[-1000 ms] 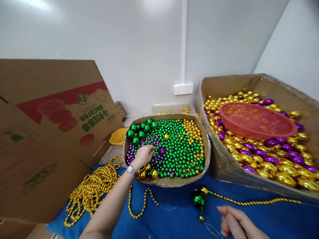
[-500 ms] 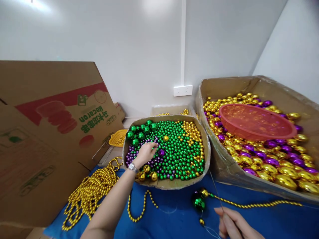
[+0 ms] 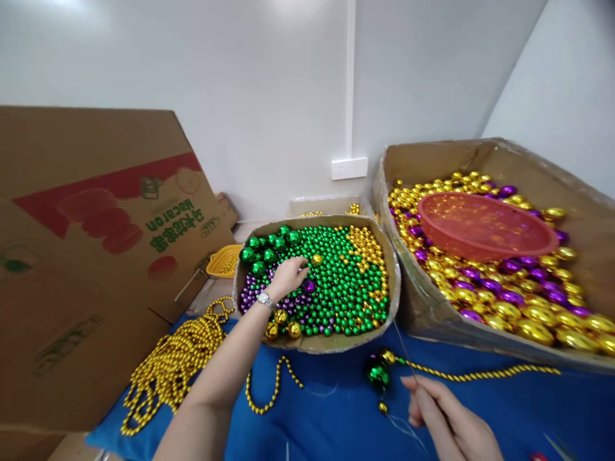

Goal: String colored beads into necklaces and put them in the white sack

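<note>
My left hand [image 3: 288, 276], with a watch [image 3: 264, 299] at the wrist, reaches into a cardboard box [image 3: 307, 346] of small green beads [image 3: 336, 282], purple beads [image 3: 252, 291] and gold beads [image 3: 368, 250]. Its fingertips are drawn together beside a larger gold bead [image 3: 317, 259]; what they hold, if anything, is hidden. A larger purple bead [image 3: 309, 285] lies just below. At lower right, my right hand [image 3: 444, 413] pinches a long thin needle [image 3: 402, 344] pointing up and left. Near it lie a strung cluster of large beads [image 3: 377, 371] and a gold bead strand [image 3: 480, 373].
A big carton [image 3: 418, 314] at right contains gold and purple beads and a red basket [image 3: 485, 224]. Gold bead chains [image 3: 177, 365] lie on the blue cloth [image 3: 317, 416] beside a tall cardboard box [image 3: 96, 269]. A yellow basket [image 3: 223, 261] stands behind.
My left hand has shifted slightly farther into the box, toward the larger gold bead. The right hand still pinches the needle. The whole view has moved a little.
</note>
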### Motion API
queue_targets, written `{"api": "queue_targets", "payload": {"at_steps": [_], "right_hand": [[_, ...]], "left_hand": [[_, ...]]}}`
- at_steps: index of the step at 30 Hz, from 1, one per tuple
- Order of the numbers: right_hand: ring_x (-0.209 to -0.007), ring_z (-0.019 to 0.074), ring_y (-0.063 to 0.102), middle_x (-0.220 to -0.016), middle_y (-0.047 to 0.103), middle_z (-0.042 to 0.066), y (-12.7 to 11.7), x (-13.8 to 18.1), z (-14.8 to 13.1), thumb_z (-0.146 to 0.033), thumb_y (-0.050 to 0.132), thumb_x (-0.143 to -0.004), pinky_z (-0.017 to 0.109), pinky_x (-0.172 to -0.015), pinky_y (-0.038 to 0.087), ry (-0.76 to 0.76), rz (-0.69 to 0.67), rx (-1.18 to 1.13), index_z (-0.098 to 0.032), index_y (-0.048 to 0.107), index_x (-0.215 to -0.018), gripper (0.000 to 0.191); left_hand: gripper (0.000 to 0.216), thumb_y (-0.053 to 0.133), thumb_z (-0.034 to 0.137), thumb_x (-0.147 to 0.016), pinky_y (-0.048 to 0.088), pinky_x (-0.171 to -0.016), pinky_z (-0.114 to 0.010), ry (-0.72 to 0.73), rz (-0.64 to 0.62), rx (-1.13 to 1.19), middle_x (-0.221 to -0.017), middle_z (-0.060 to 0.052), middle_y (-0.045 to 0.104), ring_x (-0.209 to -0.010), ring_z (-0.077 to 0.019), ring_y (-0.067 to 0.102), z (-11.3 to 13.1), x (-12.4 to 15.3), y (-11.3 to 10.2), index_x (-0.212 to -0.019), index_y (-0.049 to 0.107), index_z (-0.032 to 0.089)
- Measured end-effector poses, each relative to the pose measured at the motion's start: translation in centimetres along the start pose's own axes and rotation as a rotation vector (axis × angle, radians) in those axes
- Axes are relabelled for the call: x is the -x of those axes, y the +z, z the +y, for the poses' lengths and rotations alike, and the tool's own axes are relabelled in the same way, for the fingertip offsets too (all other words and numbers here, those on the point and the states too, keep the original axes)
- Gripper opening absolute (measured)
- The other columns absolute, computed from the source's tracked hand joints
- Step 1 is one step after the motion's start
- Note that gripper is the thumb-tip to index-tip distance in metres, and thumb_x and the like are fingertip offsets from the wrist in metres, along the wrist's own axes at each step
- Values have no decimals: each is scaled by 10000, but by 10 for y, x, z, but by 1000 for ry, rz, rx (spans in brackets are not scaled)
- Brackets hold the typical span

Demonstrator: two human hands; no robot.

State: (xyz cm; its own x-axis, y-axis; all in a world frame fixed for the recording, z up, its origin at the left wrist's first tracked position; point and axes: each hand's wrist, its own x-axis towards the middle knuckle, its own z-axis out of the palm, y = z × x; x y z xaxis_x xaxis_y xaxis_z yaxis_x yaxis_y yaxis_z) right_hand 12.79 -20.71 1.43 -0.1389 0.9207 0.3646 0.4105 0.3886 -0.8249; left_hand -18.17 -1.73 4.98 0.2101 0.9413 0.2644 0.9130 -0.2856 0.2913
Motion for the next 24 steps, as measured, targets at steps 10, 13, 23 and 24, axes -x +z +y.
{"api": "queue_targets", "payload": {"at_steps": [10,13,23,24], "right_hand": [[-535,94,606,-602,603,-29,-14,2,-9,-306,413,-940,154,-539,488,69,66,56,-202,600,-968,217],[-543,87,614,-612,610,-36,-9,1,-8,-286,407,-946,141,-549,493,54,36,47,-208,599,-992,212],[-772,148,713,-897,735,47,14,0,14,-277,430,-934,186,-699,567,-239,51,249,-193,640,-992,234],[-766,149,714,-885,737,43,15,-1,15,-271,425,-935,191,-693,570,-264,52,263,-193,644,-988,238]], "left_hand": [[215,621,285,-808,415,-934,-365,36,-193,49,-1016,-91,639,-1018,-260,552,14,15,24,-998,645,188],[159,580,184,-812,414,-940,-386,21,-195,107,-1036,-101,625,-1040,-263,531,24,29,26,-958,642,173],[310,641,350,-810,513,-701,-280,-337,-225,1590,-1092,-113,638,-859,-183,634,74,79,7,-1055,632,159],[313,669,333,-789,511,-693,-272,-362,-216,1646,-1079,-113,643,-852,-180,633,76,81,7,-1046,646,157]]}}
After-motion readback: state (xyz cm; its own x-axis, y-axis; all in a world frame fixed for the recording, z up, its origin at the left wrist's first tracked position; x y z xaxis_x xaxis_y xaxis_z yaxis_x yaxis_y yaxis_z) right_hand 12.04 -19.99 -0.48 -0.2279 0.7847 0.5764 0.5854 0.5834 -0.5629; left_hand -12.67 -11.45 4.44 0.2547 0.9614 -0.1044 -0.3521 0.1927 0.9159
